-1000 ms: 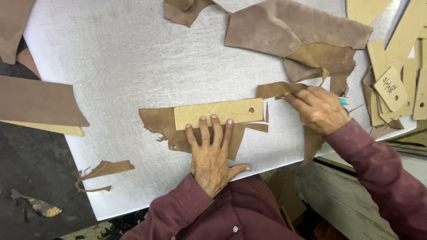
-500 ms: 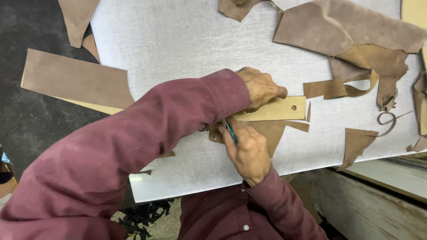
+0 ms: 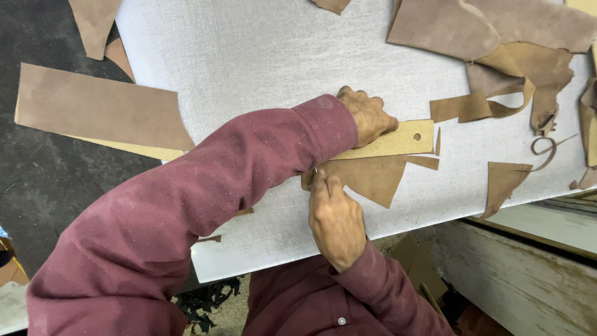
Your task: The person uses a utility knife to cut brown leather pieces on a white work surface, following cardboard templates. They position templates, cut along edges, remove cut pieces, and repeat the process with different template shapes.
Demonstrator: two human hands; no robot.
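While left hand [image 3: 368, 115] pins template [image 3: 398, 140] on leather [image 3: 373, 177], right hand [image 3: 336, 218] touches near edge.

tan card template [image 3: 398, 140], punched hole near end, flat atop brown leather piece [image 3: 370, 177] on white board.

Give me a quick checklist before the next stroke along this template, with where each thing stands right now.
1. Left hand presses down on the tan template: ok.
2. Template lies on the brown leather piece: ok.
3. Right hand sits at the template's lower edge: ok.
4. Tool in the right hand: cannot tell, the hand hides it.
5. Left fingers clear of the edge being worked: cannot tell, the sleeve covers that stretch.
6. Loose leather scraps lie apart from the workpiece: ok.
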